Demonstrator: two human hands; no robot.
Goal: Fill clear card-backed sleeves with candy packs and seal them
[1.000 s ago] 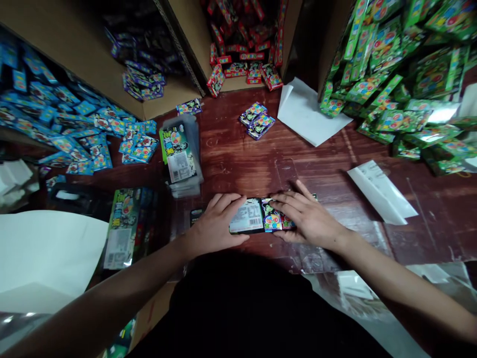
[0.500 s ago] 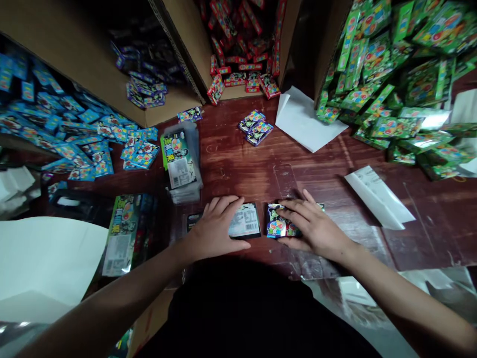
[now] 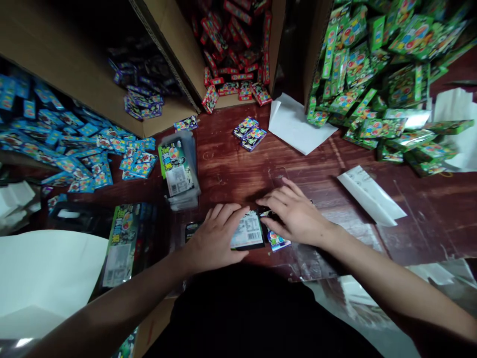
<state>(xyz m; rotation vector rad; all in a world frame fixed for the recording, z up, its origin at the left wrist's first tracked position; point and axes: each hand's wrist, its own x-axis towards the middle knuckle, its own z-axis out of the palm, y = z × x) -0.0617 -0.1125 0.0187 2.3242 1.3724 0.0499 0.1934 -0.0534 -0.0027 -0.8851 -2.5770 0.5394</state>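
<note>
My left hand (image 3: 212, 239) lies over a flat printed packet (image 3: 249, 231) with a white barcode label, thumb along its near side and fingers along its far side, keeping it on the table. The packet's left part is under the hand. My right hand (image 3: 298, 216) is just right of the packet, fingers stretched out and thumb apart, above a small purple candy box (image 3: 278, 242). That box sits slightly tilted beside the packet's right end, mostly covered by the hand. Whatever else lies under the right palm is hidden.
A stack of clear printed sleeves (image 3: 179, 171) stands at left. Two purple boxes (image 3: 250, 134) lie further back. Cartons hold purple boxes (image 3: 143, 102), red boxes (image 3: 238, 87) and green boxes (image 3: 357, 99). Blue boxes (image 3: 82, 144) spread at left; folded white paper (image 3: 372, 196) lies at right.
My right hand first drew the row of small boxes rightward from the packet, then came back left and up over them. The nearest purple box turned askew. My left hand stayed on the packet.
</note>
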